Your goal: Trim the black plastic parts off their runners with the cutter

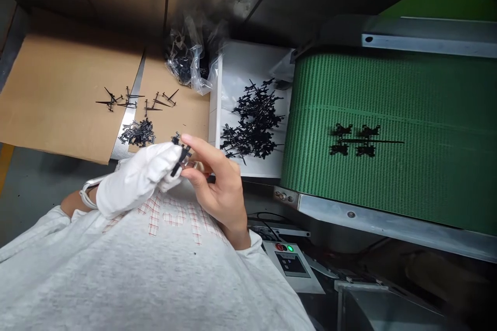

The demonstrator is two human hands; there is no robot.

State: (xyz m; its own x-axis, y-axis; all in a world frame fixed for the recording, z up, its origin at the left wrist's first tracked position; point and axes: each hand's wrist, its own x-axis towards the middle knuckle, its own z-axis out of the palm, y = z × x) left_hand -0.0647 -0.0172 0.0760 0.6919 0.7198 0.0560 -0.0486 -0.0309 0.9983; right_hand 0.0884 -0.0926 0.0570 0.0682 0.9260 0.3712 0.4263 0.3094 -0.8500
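My left hand [135,176], in a white glove, is closed on a small black plastic part [178,161] in front of my chest. The bare fingers of my right hand [217,181] pinch the same part from the other side, thumb below and index finger above. Its exact shape is partly hidden by the fingers. Just beyond my gloved hand, a pile of small black parts [140,132] lies on the cardboard [70,93]. Several thin black sprue pieces [120,98] are scattered behind that pile.
A white tray [252,165] holds a heap of black moulded parts on sprues [256,119]. At its right, a green conveyor belt [427,176] carries one black sprue with parts [357,140]. A clear plastic bag [192,64] stands at the back; a control panel [292,264] sits below the belt.
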